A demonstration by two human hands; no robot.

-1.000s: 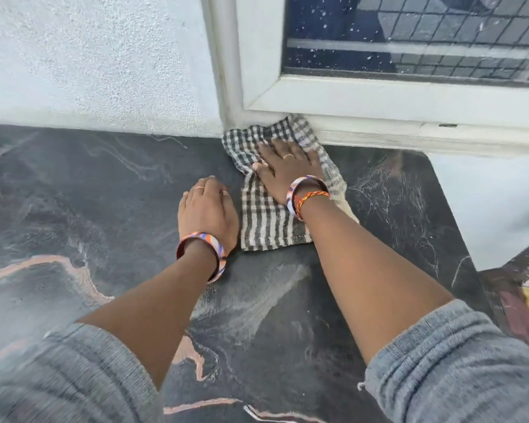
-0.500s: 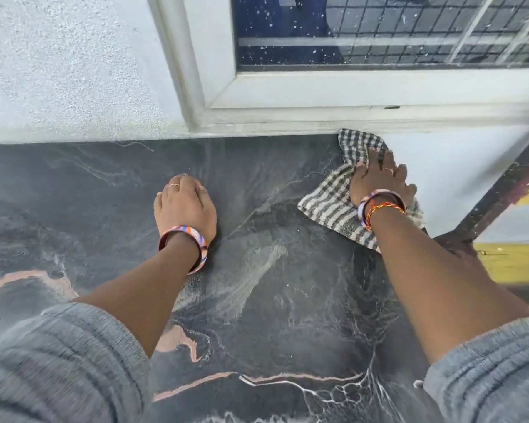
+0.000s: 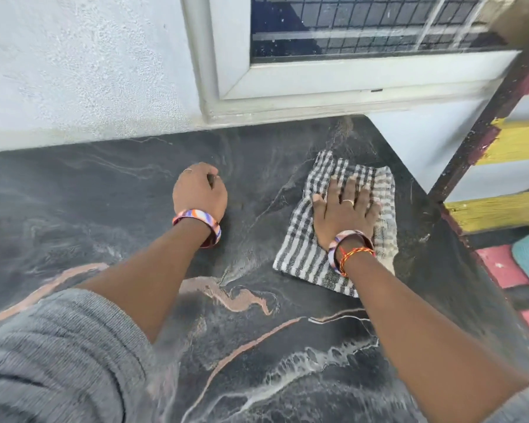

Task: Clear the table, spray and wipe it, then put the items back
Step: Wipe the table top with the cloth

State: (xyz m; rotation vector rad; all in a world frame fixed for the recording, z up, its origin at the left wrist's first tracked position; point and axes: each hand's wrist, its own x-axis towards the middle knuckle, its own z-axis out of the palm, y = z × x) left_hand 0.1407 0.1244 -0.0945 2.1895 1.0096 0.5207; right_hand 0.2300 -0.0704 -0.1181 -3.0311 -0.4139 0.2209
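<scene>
Your right hand (image 3: 344, 213) lies flat on the checked cloth (image 3: 315, 239), palm down, fingers spread and pressing the fabric against the dark marble table (image 3: 257, 346). The cloth is folded into a rough rectangle and sits on the tabletop just in front of the window frame (image 3: 318, 87), toward the table's right edge; one corner reaches toward the frame, the opposite end is covered by your wrist. A ring shows on one finger of that hand, and at the wrist you wear a swirled bangle (image 3: 348, 239) with an orange thread band (image 3: 356, 254) just behind it.

Your left hand (image 3: 199, 190) rests on the bare stone to the left of the cloth, well apart from it — the fingers are curled under into a loose fist, holding nothing that can be seen, knuckles toward the window frame. A similar patterned bangle (image 3: 197, 222) circles that wrist. Both forearms are bare, with grey knitted sleeves (image 3: 58, 355) pushed up near the elbows.

The tabletop is black with pale pink and white veins, and it shows hazy, smeared streaks around the cloth. Behind it, left of the window frame, a white textured wall (image 3: 74, 71) meets the table's back edge. To the right of the window frame, past the table's edge, stand steps painted yellow and red (image 3: 507, 148) — slightly blurred.
</scene>
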